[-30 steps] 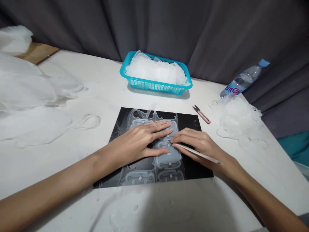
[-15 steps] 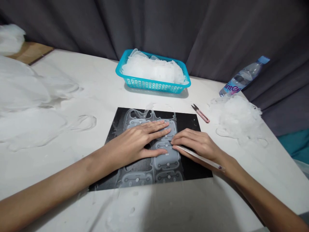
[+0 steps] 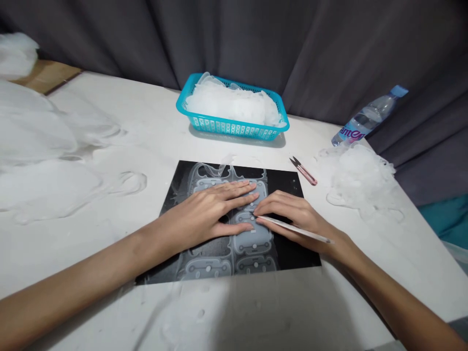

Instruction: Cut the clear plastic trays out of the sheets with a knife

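Observation:
On a black board (image 3: 296, 248) lies a translucent, rubbery moulded sheet (image 3: 252, 239) with several rounded rectangular pieces joined by thin clear webbing. My left hand (image 3: 219, 207) is spread flat over its upper pieces, fingers pointing right and thumb apart. Close to those fingertips, my right hand (image 3: 292, 214) pinches a slim white pen-shaped craft knife (image 3: 292, 226). Its handle slopes back over the hand, and its tip is hidden by my fingers at the sheet's right side, between two pieces.
A blue basket (image 3: 234, 124) full of translucent pieces stands at the back. Pink thread snips (image 3: 304, 171) lie right of the board, near a heap of clear scraps (image 3: 363, 178) and a tilted water bottle (image 3: 369, 117). More translucent sheets (image 3: 47, 185) cover the table's left side.
My right hand has slid slightly left and up along the gap between pieces, taking the craft knife with it. The left hand keeps its place on the sheet.

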Demonstrator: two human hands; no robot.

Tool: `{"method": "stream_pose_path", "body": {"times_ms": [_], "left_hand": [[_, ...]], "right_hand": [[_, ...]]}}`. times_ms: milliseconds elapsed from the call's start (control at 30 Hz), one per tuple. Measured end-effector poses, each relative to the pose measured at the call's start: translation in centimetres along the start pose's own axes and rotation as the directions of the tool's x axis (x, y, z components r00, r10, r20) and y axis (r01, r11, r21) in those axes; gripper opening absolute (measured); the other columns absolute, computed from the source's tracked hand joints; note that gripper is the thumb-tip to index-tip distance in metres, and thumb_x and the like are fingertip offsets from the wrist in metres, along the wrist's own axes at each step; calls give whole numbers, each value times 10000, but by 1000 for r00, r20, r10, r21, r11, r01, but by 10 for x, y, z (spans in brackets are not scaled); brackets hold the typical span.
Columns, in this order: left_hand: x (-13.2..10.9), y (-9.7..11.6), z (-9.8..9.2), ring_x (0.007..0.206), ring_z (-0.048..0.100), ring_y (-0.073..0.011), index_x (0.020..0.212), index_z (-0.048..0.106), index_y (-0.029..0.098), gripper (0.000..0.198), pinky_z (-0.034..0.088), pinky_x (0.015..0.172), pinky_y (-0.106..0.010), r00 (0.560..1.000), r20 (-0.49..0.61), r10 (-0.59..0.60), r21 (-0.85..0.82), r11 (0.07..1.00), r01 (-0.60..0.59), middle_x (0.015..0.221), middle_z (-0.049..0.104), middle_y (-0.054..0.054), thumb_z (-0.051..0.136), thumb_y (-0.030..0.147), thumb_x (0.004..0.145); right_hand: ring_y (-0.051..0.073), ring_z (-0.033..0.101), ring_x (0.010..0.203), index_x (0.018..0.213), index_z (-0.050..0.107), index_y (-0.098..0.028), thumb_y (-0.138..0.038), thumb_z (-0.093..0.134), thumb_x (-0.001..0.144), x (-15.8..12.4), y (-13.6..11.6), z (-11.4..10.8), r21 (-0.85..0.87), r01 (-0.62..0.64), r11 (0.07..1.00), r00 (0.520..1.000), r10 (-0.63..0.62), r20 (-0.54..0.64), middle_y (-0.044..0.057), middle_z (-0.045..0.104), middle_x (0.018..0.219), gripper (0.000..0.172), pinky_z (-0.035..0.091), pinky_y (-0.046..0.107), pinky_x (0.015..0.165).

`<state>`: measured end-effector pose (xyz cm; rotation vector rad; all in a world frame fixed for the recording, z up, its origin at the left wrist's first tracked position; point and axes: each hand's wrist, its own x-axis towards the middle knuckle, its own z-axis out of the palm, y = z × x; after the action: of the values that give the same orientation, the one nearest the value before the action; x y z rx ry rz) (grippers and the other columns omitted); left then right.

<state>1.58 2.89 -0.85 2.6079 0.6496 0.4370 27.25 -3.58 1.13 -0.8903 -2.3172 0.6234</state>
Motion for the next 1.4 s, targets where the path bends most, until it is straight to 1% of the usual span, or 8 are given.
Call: {"method": "stream_pose_path", "body": {"times_ms": [167, 333, 500, 667, 767, 1033, 1167, 1400], "left_hand": [[0, 1, -2, 1493, 514, -282, 1534, 577, 235, 635, 425, 1253, -440, 1000, 13, 9, 28, 1000, -10, 1638, 498, -56, 602, 602, 1016], [0, 2, -2, 1492, 516, -284, 1539, 572, 248, 632, 430, 1249, -438, 1000, 10, 8, 21, 1000, -8, 1635, 503, -56, 611, 596, 1013], [-1, 2, -2, 1489, 519, -291, 1528, 586, 236, 632, 423, 1256, -441, 1000, 4, 12, 13, 1000, -12, 1633, 507, -60, 620, 595, 1008], [-1, 2, -2, 1489, 519, -286, 1528, 582, 221, 638, 426, 1252, -443, 1000, 1, 21, 21, 1000, -21, 1633, 507, -66, 618, 592, 1011], [-1, 2, -2, 1492, 515, -282, 1537, 569, 214, 640, 427, 1250, -447, 1000, 5, 19, 37, 999, -19, 1636, 503, -66, 609, 585, 1018], [-1, 1, -1, 1499, 508, -267, 1558, 544, 265, 640, 415, 1256, -425, 1000, 13, 9, 41, 999, -9, 1652, 483, -45, 622, 587, 1011], [-1, 0, -1, 1497, 510, -271, 1551, 551, 258, 638, 423, 1249, -437, 1000, 15, 6, 44, 999, -6, 1649, 487, -51, 637, 577, 1006], [-1, 1, -2, 1500, 507, -262, 1552, 550, 260, 635, 411, 1256, -428, 1000, 18, 6, 45, 999, -7, 1651, 483, -53, 633, 575, 1008]], "right_hand": [[220, 698, 1019, 1138, 673, -190, -183, 569, 1071, 1, -1, 2, -51, 13, 999, 1000, -13, 0, 87, 764, 1064, 124, 571, 404, 939], [215, 714, 986, 1120, 674, -192, -171, 560, 1069, 3, -4, 3, -131, 21, 991, 1000, -23, -12, 84, 774, 1047, 126, 584, 386, 918], [219, 723, 991, 1101, 678, -178, -165, 567, 1063, 3, -3, 2, -137, 13, 991, 1000, -12, 3, 88, 776, 1026, 118, 587, 382, 911], [210, 718, 973, 1115, 677, -180, -179, 563, 1070, 3, -1, 4, -151, 47, 987, 998, -52, -25, 88, 777, 1039, 123, 585, 372, 907], [204, 722, 966, 1107, 682, -164, -153, 552, 1068, 3, -2, 4, -181, 45, 982, 999, -48, -11, 91, 776, 1034, 136, 590, 354, 898], [194, 749, 952, 1069, 697, -162, -155, 559, 1070, -5, -2, -4, -313, 83, 946, 996, -86, 3, 91, 791, 1043, 139, 602, 312, 828], [188, 748, 929, 1043, 704, -159, -146, 562, 1067, -6, -4, -5, -354, 88, 931, 996, -93, 3, 84, 793, 1029, 144, 599, 298, 783], [175, 763, 940, 1078, 705, -193, -186, 562, 1076, -9, -3, -5, -345, 31, 938, 999, -41, -22, 47, 809, 1032, 143, 598, 286, 810]]}}
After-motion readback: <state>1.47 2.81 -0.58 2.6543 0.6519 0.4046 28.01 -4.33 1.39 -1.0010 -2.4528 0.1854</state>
